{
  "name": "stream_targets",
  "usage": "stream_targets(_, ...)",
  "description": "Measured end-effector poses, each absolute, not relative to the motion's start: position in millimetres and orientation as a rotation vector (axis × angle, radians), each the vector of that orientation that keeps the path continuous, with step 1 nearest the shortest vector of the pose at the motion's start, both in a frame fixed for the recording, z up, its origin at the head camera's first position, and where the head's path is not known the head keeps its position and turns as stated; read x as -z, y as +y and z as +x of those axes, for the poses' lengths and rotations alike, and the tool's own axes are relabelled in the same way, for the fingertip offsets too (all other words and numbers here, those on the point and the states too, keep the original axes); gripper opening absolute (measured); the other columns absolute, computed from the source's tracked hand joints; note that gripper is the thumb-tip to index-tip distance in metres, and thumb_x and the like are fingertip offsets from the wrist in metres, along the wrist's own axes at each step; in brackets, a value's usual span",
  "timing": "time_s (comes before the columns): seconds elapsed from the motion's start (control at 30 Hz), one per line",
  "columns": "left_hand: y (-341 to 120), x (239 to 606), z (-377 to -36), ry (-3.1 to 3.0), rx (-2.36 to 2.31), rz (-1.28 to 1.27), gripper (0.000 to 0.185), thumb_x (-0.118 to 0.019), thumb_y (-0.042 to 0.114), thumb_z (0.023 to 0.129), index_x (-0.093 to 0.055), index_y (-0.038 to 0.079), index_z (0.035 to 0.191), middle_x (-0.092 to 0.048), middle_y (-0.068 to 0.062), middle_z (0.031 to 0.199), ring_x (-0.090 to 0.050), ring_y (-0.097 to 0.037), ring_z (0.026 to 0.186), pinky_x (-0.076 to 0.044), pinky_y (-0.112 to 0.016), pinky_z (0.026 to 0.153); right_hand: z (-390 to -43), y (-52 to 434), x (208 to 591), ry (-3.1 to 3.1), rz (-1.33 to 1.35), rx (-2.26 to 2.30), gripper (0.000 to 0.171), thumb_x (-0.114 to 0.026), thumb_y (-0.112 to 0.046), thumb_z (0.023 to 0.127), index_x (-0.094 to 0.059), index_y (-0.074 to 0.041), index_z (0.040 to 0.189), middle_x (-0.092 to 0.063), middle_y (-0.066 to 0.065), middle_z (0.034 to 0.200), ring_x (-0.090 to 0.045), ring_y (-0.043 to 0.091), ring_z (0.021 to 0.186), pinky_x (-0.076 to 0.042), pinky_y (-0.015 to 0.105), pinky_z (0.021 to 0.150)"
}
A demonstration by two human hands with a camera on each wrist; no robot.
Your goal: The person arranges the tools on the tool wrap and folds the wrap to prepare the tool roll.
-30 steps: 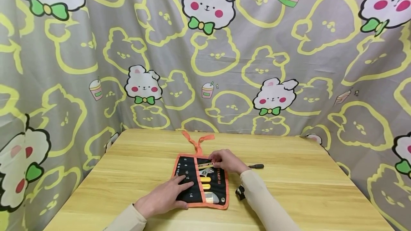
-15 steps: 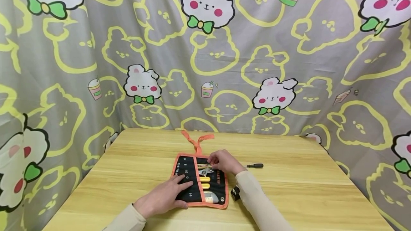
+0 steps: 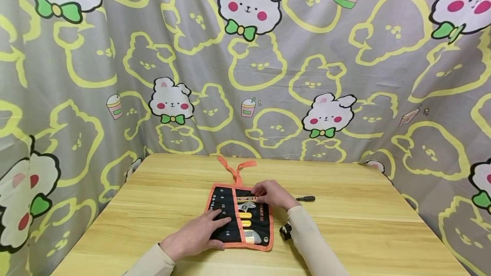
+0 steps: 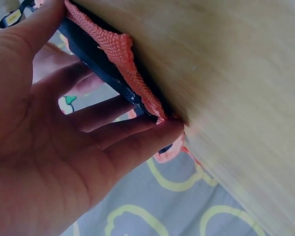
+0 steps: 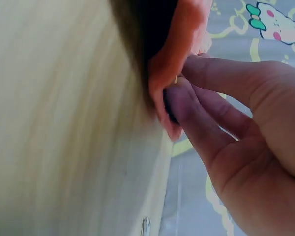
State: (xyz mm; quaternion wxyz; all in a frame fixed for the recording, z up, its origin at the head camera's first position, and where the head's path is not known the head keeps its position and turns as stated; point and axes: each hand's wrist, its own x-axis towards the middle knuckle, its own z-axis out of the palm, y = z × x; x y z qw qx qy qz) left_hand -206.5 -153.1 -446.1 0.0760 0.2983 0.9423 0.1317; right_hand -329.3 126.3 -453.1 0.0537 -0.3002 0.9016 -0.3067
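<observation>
A black tool pouch with orange trim (image 3: 226, 227) lies unrolled on the table. My left hand (image 3: 195, 231) rests on its numbered left half with fingers spread; in the left wrist view the fingers lie along the orange edge. At the top pocket, my right hand (image 3: 273, 194) pinches the right end of a flat yellow strip-like tool with dark and red markings (image 3: 245, 199). Its left end sits inside the pocket. Below it in the pockets are an adjustable wrench (image 3: 246, 206), two yellow handles (image 3: 245, 223) and a grey utility knife (image 3: 252, 237).
To the right of the pouch lies a screwdriver with a dark handle (image 3: 307, 198). A small black object (image 3: 285, 231) sits beside the right sleeve. Orange ties (image 3: 237, 173) stretch from the pouch toward the back edge of the wooden table (image 3: 364, 208). A patterned curtain (image 3: 268, 76) hangs behind.
The yellow tool was tilted over the pocket and now lies level, in line with it. My right hand shifted slightly with it. My left hand has stayed in place.
</observation>
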Motion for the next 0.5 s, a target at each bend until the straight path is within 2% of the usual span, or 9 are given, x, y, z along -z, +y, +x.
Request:
stream_targets(0.27,-153.2,446.6,-205.8,2.822,-0.416,0.886,0.071,-0.073,0.053,0.088,-0.056,0.022,0.149,-0.048,-0.024,0.152,-0.049,-0.049,0.136,-0.049,-0.059,0.104,-328.2,133.0,450.8,2.787,-0.867,0.86,0.013,-0.074,0.0,0.092,-0.078,-0.007,0.102,-0.074,0.003,0.089,-0.066,0.013,0.078,-0.057,0.034,0.071)
stream_targets(0.5,-153.4,445.8,-206.3,2.819,-0.426,0.885,0.071,-0.073,0.053,0.088,-0.055,0.022,0.149,-0.048,-0.024,0.152,-0.048,-0.049,0.137,-0.048,-0.06,0.104,-328.9,131.7,448.8,2.81,-0.87,0.784,0.013,-0.075,0.0,0.091,-0.079,-0.009,0.099,-0.074,0.002,0.087,-0.064,0.012,0.075,-0.057,0.035,0.069)
